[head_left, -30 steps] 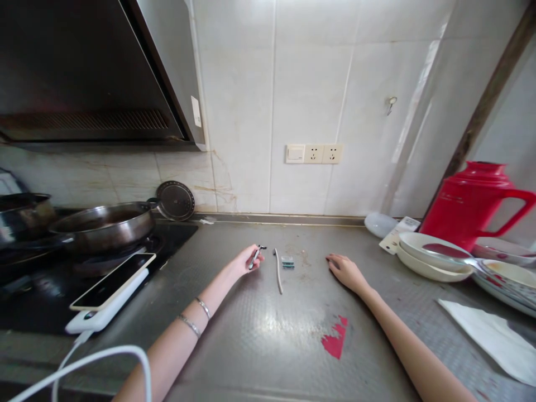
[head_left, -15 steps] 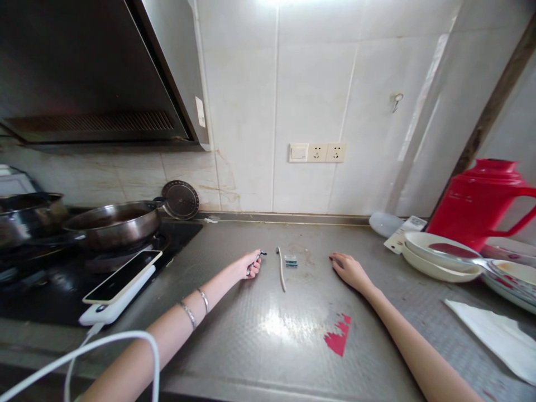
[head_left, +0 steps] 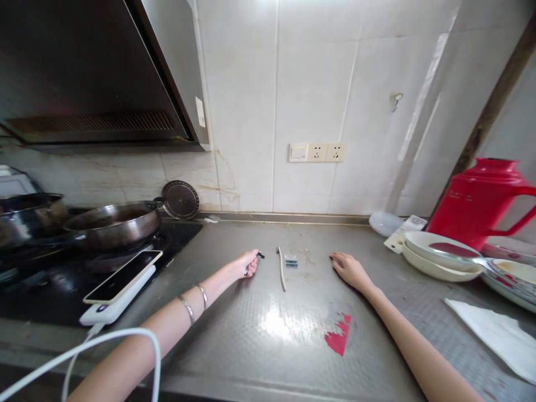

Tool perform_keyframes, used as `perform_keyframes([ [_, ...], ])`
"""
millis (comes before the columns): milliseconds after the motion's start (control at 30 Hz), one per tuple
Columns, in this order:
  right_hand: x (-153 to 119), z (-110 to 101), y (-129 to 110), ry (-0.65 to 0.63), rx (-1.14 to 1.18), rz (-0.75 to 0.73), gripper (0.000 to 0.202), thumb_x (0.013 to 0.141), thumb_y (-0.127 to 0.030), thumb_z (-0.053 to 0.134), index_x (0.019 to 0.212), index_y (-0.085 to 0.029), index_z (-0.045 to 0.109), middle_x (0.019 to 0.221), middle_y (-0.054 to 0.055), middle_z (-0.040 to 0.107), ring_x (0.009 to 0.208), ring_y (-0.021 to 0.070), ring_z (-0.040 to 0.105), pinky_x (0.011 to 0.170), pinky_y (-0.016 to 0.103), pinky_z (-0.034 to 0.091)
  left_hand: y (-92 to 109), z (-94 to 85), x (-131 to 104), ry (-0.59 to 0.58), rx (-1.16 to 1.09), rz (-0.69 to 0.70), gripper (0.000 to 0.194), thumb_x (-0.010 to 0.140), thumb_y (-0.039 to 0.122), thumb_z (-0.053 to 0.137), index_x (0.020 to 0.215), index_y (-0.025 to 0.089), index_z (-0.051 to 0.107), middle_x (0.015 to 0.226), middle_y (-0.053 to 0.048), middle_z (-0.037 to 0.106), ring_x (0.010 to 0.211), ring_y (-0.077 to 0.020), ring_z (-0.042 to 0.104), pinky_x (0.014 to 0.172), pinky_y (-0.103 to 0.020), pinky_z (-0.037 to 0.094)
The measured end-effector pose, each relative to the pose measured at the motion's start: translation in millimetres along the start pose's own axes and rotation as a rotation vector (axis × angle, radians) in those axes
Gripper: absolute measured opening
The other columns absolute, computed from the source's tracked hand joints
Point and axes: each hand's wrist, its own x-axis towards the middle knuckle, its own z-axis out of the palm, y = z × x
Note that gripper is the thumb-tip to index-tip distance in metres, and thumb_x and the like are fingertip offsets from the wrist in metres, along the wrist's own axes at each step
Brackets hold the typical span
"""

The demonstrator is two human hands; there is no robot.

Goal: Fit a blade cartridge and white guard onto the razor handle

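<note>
left hand [head_left: 247, 264] tight round small dark-tipped object [head_left: 261, 255], right hand [head_left: 347, 270] loose-fingered on counter [head_left: 234, 335]

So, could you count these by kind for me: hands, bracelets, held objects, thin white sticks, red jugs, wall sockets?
Hands: 2 (left hand, right hand)
Bracelets: 2
Held objects: 1 (small dark object)
Thin white stick: 1
Red jug: 1
Wall sockets: 2
Total: 9
</note>
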Motion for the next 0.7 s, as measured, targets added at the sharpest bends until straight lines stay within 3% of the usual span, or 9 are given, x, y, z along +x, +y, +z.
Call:
perform_keyframes([
  [200, -1, -2, -2, -0.006, 0.002, 0.016, 0.037, 0.081, -0.029, 0.039, 0.107, -0.018, 0.063, 0.117, 0.01, 0.059, 0.112, 0.0221, 0.05, 0.094, 0.033, 0.036, -2, 1.8, 5, 0.024, 0.021, 0.082, 0.042, 0.082, 0.051, 0.037, 0.054, 0.019, 0.031, 0.036, 0.01, 0.026, 0.027, -0.0025, 0.019, 0.033, -0.015, 0.009],
  [400, 0, 0, -1, 0.001, -0.018, 0.0, 0.037, 0.081, -0.029, 0.038, 0.107, -0.017, 0.063, 0.117, 0.011, 0.059, 0.111, 0.0222, 0.05, 0.093, 0.033, 0.037, 3, 11.6, 12, 0.075, -0.003, 0.374, 0.04, 0.079, 0.052, 0.035, 0.055, 0.02, 0.036, 0.034, 0.01, 0.028, 0.024, -0.0045, 0.023, 0.03, -0.017, 0.012],
  [567, 1, -1, -1, -0.003, -0.026, -0.006, 0.038, 0.082, -0.03, 0.038, 0.108, -0.017, 0.062, 0.117, 0.011, 0.059, 0.111, 0.0215, 0.05, 0.093, 0.032, 0.037, 6, 22.2, 20, -0.001, -0.112, 0.534, 0.03, 0.079, 0.038, 0.033, 0.068, 0.016, 0.05, 0.042, 0.009, 0.034, 0.027, -0.0036, 0.026, 0.03, -0.017, 0.016],
  [700, 0, -4, -4, -0.003, -0.028, 0.0, 0.037, 0.081, -0.029, 0.039, 0.108, -0.017, 0.062, 0.117, 0.011, 0.059, 0.112, 0.0216, 0.049, 0.093, 0.032, 0.037, 1, 27.9, 23, -0.053, -0.232, 0.661, 0.023, 0.075, 0.035, 0.044, 0.076, 0.015, 0.053, 0.048, 0.008, 0.04, 0.032, -0.0037, 0.034, 0.031, -0.016, 0.024],
])
